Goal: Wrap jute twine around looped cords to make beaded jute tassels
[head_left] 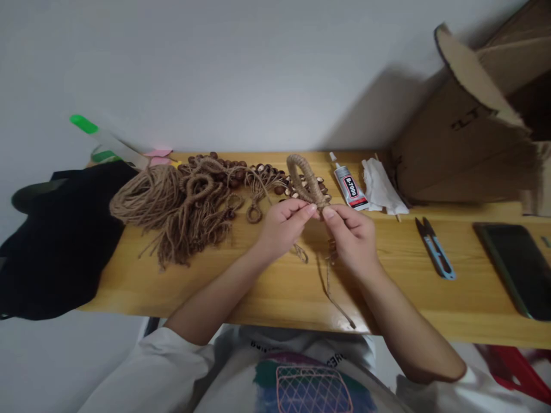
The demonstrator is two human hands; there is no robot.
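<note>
A loop wrapped in jute twine [306,172] stands upright above the table, held at its base by both hands. My left hand [284,223] pinches the base from the left with thumb and forefinger. From the right, my right hand [350,229] grips the same spot, its thumb on top. Loose twine [328,281] hangs from under the right hand, and its end lies near the table's front edge. Beyond the hands lie brown round beads or nuts [262,171] tied with twine. The fingers cover the exact point where the loop is pinched.
A twine ball [148,195] and fringed twine pieces [189,223] lie left, beside black cloth [64,241]. A glue tube [349,184], white tissue [381,186], thread snips [434,248] and a phone [514,269] are on the right. A cardboard box [456,132] stands behind them.
</note>
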